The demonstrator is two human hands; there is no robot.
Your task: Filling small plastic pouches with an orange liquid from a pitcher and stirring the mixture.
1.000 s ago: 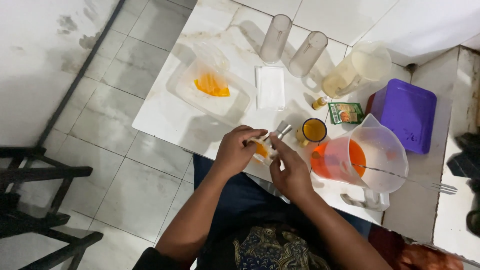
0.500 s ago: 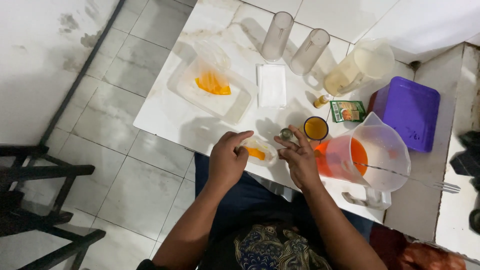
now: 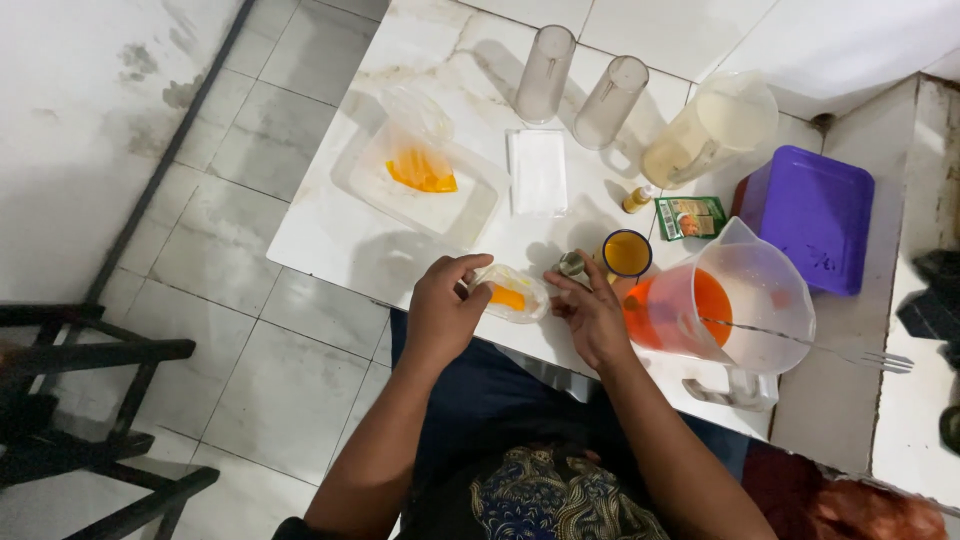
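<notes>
Nearest the camera, both forearms reach out over the near edge of the white tabletop [image 3: 330,235]. The left hand [image 3: 443,310] curls its fingers [image 3: 470,268] around a small clear bag [image 3: 508,293] holding orange liquid; the bag lies at the near edge, between the two hands. The right hand [image 3: 592,318] sits just right of the bag, fingers bent and pinching a small greenish object [image 3: 572,266]; what that object is cannot be told.

Just beyond the right hand stands a small cup [image 3: 627,253] of orange liquid. To its right, a large clear jug [image 3: 735,300] holds orange liquid, with a fork [image 3: 850,352] resting across its rim and pointing right.

Further out, left of centre, a clear tray [image 3: 395,195] holds a second bag with orange content [image 3: 420,172]. A white folded cloth [image 3: 538,171] lies right of the tray. A small bottle [image 3: 637,198] and a green sachet [image 3: 690,217] lie near the cup's far side. A purple box [image 3: 808,215] sits at the right.

At the far edge stand two clear tall tumblers [image 3: 545,73], side by side, and a second jug of pale liquid [image 3: 710,130].
</notes>
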